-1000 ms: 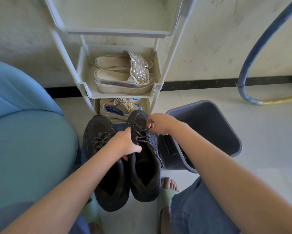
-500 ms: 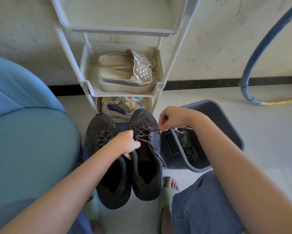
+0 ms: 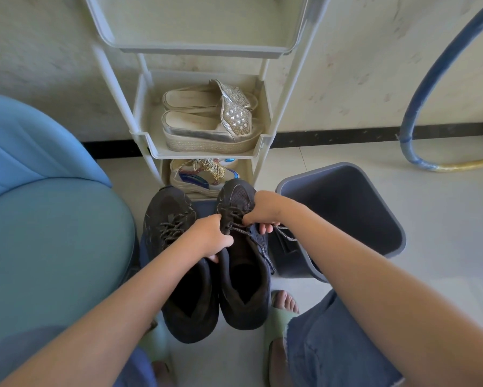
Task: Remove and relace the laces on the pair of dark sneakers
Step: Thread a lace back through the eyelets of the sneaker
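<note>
Floor (image 3: 444, 233) bears a bin (image 3: 379, 208) just right of the right hand (image 3: 265, 210), and a rack (image 3: 201, 155) beyond the left hand (image 3: 212, 237).

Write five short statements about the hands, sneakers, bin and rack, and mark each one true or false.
1. The right hand pinches the lace of the right sneaker. True.
2. The left hand rests on the bin. False: its grip is on the right sneaker's edge.
3. The left sneaker has no lace. False: it is laced.
4. Sandals sit on a shelf of the rack. True.
5. The bin stands left of the sneakers. False: it stands to their right.
</note>
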